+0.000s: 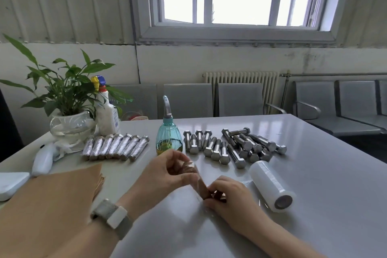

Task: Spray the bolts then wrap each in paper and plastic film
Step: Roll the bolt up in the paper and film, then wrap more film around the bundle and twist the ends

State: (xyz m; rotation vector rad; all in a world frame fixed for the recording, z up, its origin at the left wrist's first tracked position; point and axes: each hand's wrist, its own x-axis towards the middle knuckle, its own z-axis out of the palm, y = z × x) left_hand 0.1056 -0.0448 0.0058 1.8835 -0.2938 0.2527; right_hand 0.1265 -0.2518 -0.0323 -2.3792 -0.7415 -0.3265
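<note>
Bolt (pixel 202 184) in brown paper sits pinched between my 2 hands, low over the table's (pixel 314 195) middle.
My left hand (pixel 167 176) curls round its head end and my right hand (pixel 228 197) grips the other, so film from the roll (pixel 272 186) beside it can go on tight.

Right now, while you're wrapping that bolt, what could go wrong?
1. The film roll lies on its side near the right hand; a nudge might send it rolling.
2. The blue spray bottle stands just behind the left hand, so a quick lift could tip it.
3. Both hands pinch the wrapped bolt above the table; a slip might loosen the wrap.
</note>
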